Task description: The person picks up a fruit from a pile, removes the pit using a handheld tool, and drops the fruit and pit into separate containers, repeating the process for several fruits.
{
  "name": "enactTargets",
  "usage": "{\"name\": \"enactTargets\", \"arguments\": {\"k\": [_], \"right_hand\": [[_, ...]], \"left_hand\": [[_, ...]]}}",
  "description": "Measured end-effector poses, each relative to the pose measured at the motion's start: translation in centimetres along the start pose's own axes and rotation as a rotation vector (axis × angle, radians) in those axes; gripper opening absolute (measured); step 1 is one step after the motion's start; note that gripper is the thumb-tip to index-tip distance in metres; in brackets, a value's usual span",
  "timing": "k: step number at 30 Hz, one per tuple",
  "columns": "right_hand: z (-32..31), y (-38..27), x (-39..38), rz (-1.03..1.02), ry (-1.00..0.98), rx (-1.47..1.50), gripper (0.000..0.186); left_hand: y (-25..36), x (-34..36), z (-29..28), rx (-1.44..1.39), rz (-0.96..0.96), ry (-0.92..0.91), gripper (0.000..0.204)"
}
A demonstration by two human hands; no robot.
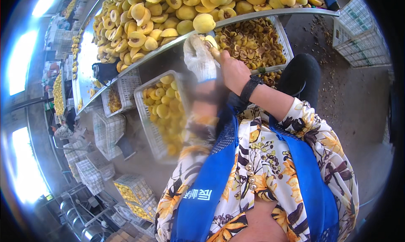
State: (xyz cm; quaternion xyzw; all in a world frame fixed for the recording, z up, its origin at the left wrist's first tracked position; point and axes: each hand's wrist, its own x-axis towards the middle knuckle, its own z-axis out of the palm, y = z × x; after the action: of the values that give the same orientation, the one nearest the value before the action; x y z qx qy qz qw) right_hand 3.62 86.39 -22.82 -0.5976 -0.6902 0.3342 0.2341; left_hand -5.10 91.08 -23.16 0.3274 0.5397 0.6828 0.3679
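Observation:
My left hand point(200, 58), in a white knitted glove, is closed around a cut yellow peach point(210, 42) at the metal table's near edge. My bare right hand point(235, 71) meets it from the right, its fingers curled into a fist. What the right hand grips is mostly hidden by its own fingers. Just beyond both hands, a whole-looking yellow peach point(204, 23) rests at the table's rim, in front of a heap of halved peaches point(168, 10). Below that edge, a white crate point(287, 43) holds many brownish-yellow fruit scraps point(249, 41).
A white crate of yellow peach halves point(162, 102) stands on the floor left of my forearm. A dark object point(105, 71) hangs at the table edge. Stacked white crates point(358, 33) stand at right, with scraps scattered on the floor point(327, 90). My dark-clad knee point(299, 77) is beside the scrap crate.

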Motion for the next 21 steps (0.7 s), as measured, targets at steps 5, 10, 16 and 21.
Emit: {"name": "enactTargets", "arguments": {"k": [5,10,16,21], "right_hand": [[-0.4,0.2,0.0,0.002,-0.01,0.041,0.018],[-0.1,1.8,0.8,-0.053,-0.07,0.055,0.018],[-0.5,0.8,0.5,-0.049,-0.079,0.234,0.019],[-0.4,-0.1,-0.3,-0.013,-0.126,0.303,0.026]], "left_hand": [[0.8,-0.5,0.6,0.01,0.017,-0.049,0.023],[0.4,1.4,-0.7,0.19,-0.085,-0.259,0.021],[0.5,-0.4,-0.7,-0.113,-0.122,-0.236,0.036],[0.2,0.2,-1.4,-0.292,-0.219,-0.156,0.021]]}}
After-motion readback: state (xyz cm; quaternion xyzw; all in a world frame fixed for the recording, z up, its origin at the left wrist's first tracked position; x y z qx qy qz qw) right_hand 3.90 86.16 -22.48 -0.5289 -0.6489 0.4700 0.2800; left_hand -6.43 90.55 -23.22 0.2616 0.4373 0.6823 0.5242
